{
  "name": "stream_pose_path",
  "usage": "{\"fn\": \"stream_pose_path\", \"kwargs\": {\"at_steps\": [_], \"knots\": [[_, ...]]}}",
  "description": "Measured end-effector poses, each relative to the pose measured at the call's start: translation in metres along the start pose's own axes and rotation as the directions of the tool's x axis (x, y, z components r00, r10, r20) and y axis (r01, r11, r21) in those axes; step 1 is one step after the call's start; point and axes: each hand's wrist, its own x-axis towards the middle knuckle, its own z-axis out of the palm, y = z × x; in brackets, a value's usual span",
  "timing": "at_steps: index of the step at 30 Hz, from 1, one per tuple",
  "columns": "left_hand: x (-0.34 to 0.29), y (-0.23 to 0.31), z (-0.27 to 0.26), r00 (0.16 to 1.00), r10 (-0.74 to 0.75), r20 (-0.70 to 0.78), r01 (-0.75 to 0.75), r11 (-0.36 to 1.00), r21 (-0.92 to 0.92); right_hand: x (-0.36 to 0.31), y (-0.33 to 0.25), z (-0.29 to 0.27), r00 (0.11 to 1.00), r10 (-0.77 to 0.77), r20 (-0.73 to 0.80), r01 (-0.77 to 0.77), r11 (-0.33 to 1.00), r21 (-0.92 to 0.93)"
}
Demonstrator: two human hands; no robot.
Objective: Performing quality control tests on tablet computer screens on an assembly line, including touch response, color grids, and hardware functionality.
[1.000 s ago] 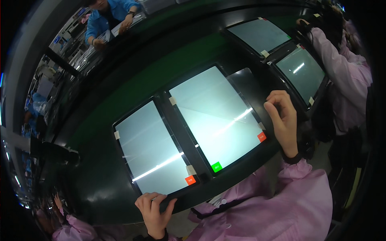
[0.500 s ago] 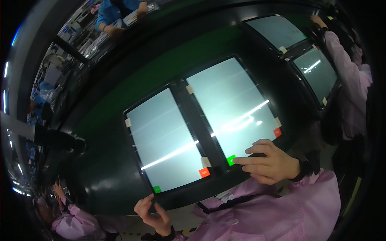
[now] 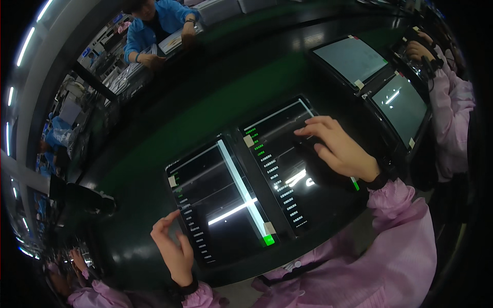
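Two tablets lie side by side on the dark table before me, their screens black with a column of small text lines down the left. The left tablet (image 3: 218, 197) shows a pale upright stripe ending in a green block at its lower right corner. My left hand (image 3: 174, 249) is beside its left edge, fingers stretched and index fingertip at the edge. Over the upper right part of the right tablet (image 3: 287, 159) hovers my right hand (image 3: 344, 151), fingers extended and thumb apart; whether a fingertip touches the glass I cannot tell. Neither hand holds anything.
Two more tablets (image 3: 352, 59) with pale screens lie at the far right, by a co-worker's pink sleeve (image 3: 447, 102). Across the table a person in blue (image 3: 164, 23) handles a flat item. A dark post-like object (image 3: 77, 192) stands at left. Green matting (image 3: 205, 108) covers the table's middle.
Both near screens went from pale white with red and green corner blocks to black with text lists. My right hand moved up over its tablet; my left moved up along the left tablet's edge.
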Motion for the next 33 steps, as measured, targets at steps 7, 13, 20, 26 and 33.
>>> {"fn": "stream_pose_path", "kwargs": {"at_steps": [7, 13, 20, 26, 33], "knots": [[0.011, -0.016, 0.013, 0.999, 0.03, 0.041, -0.034, 0.993, 0.113, 0.005, 0.0, 0.011, 1.0, 0.011, 0.027, -0.01, 0.999, -0.051], [0.021, -0.013, 0.015, 0.993, 0.029, 0.114, -0.049, 0.982, 0.183, 0.006, 0.001, 0.004, 0.995, -0.021, 0.098, 0.031, 0.994, -0.101], [0.036, -0.013, 0.007, 0.994, 0.062, -0.09, -0.068, 0.995, -0.069, 0.03, -0.007, -0.007, 0.995, -0.093, -0.045, 0.091, 0.995, -0.049], [0.064, -0.024, 0.024, 1.0, 0.014, 0.028, -0.017, 0.994, 0.105, 0.064, 0.006, 0.019, 0.977, -0.183, 0.112, 0.187, 0.982, -0.023], [0.068, -0.034, 0.03, 1.0, 0.028, 0.014, -0.03, 0.981, 0.19, 0.084, -0.003, 0.038, 0.948, -0.236, 0.215, 0.265, 0.957, -0.117]]}}
